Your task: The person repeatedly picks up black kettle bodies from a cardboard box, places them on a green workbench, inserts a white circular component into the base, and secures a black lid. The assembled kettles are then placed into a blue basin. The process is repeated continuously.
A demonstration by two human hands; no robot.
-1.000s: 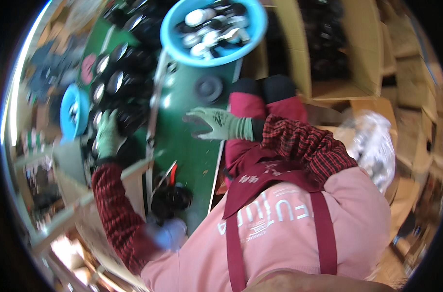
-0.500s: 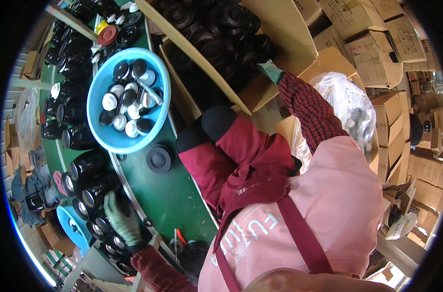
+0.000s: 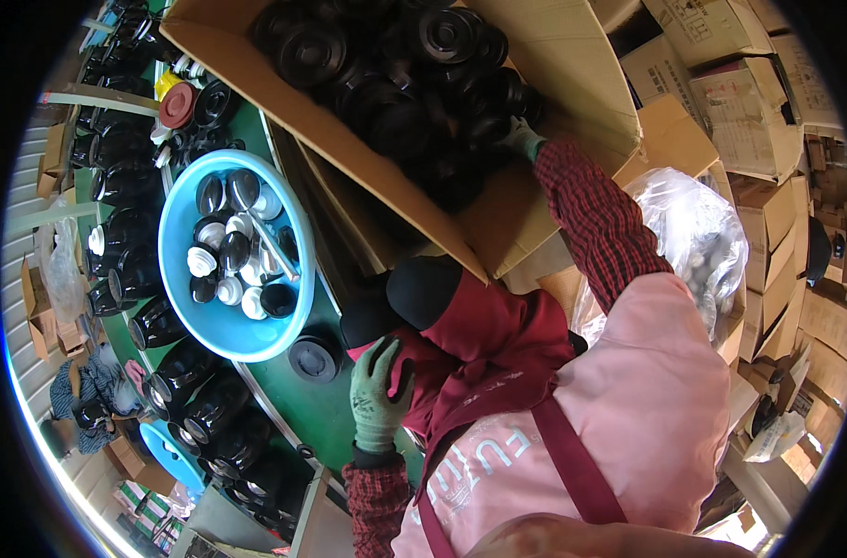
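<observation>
My left hand (image 3: 379, 398), in a pale green glove, is over my lap beside the bench. Its fingers are bent and apart from the thumb, with nothing in them. My right hand (image 3: 524, 139), gloved too, reaches into a large cardboard box (image 3: 586, 70) of black round lids (image 3: 312, 54). Its fingers close at the edge of a black lid (image 3: 488, 132), partly hidden among the others. A single black round lid (image 3: 314, 359) lies flat on the green bench (image 3: 335, 428), near my left hand.
A blue basin (image 3: 174, 279) on the bench holds black and white knob-like parts and a rod. Shiny black pots (image 3: 214, 409) stand in rows along the bench's far side. A clear plastic bag (image 3: 688, 242) and stacked cartons (image 3: 749, 116) are at the right.
My left hand has left the black pots and moved right, over my lap. My right hand is still in the box, its fingers now at a lid. The view has shifted.
</observation>
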